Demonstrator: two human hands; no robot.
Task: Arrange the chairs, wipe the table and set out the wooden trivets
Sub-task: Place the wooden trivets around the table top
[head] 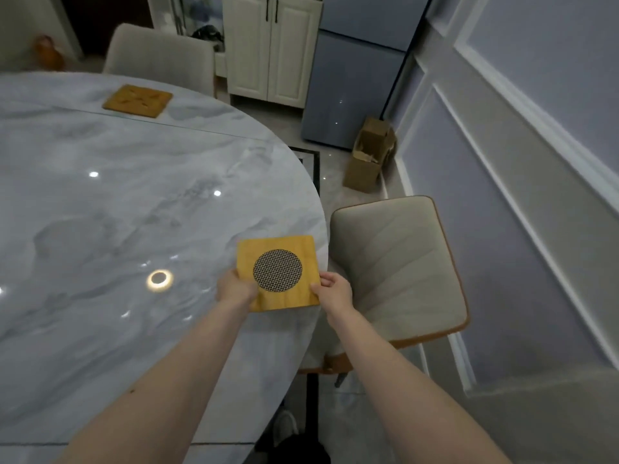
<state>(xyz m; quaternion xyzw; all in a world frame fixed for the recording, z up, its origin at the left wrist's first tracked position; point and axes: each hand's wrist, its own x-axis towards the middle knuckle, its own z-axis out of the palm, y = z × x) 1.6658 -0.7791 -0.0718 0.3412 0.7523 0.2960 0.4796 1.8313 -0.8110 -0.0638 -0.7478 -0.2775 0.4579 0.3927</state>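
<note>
Both hands hold a square wooden trivet [278,273] over the right edge of the marble worktop [117,212]. The left hand [234,289] has its grip closed on the trivet's near left corner, fingers tucked beneath the board and out of sight. The right hand [335,291] pinches the near right edge between thumb and curled fingers. The trivet has a round dark mesh inset in its middle (the weave shows as a fine crosshatch), and its right side sits close to the worktop's rim. Whether the board already rests on the surface or is just above it, I cannot tell.

A second wooden trivet [137,101] lies flat on the far side of the worktop, well apart from the held one. Behind it stands a pale upholstered chair [157,53], its back close against the worktop's far edge. Another chair [398,269], beige with a brown trim, stands just beside the worktop on the right, its seat partly under the rim.

Beyond are a cream cabinet [271,48], a grey-blue fridge [358,78] and an open cardboard box [370,152] on the floor by the panelled wall.
</note>
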